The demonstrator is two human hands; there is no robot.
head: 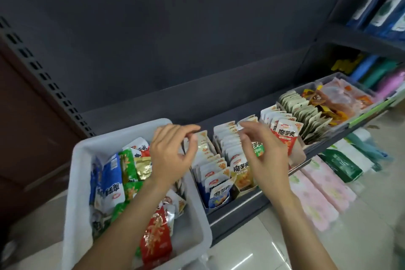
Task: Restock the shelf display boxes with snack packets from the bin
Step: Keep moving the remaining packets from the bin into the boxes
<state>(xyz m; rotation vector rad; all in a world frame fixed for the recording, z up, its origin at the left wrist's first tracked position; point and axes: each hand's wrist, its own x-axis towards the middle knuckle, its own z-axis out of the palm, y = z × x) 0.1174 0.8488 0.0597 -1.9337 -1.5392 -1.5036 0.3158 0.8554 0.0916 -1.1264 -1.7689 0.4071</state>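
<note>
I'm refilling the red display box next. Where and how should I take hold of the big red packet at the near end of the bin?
Pinch the red packet by its upper crimped edge, coming from above. It lies tilted on the other packets with its broad face up and top seam exposed, while the bin walls block the sides.

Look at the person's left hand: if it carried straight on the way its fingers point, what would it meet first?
Probably the upright white packets in the leftmost display box, right by the left hand's fingertips; depth is unclear.
</note>
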